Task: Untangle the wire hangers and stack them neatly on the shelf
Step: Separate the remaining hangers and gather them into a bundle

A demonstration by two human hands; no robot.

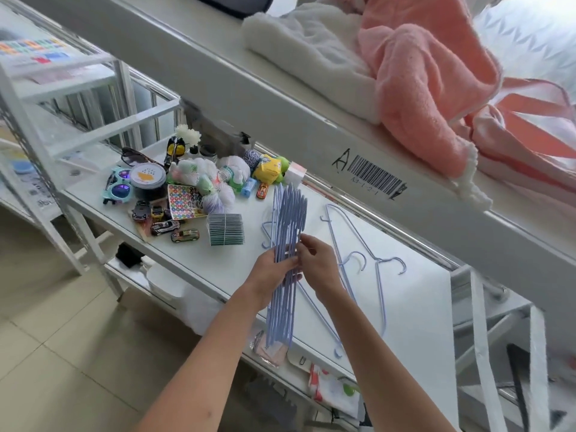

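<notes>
A bundle of several pale blue wire hangers (288, 219) stands on edge over the white shelf (414, 307), held roughly upright. My left hand (271, 277) grips the bundle near its middle from the left. My right hand (318, 263) touches the same bundle from the right, fingers pinching at the wires. Two loose blue hangers (374, 260) lie flat on the shelf to the right of my hands, hooks curling right. One more hanger's hook (266, 235) sticks out to the left of the bundle.
At the shelf's left end sit toy cars (165, 227), sunglasses (120, 185), a sticker sheet (184, 202), a round tub (147, 179), small bottles and a pack of cards (225, 229). Above, an upper shelf beam with a barcode label (371, 176) carries pink and white towels (405, 88).
</notes>
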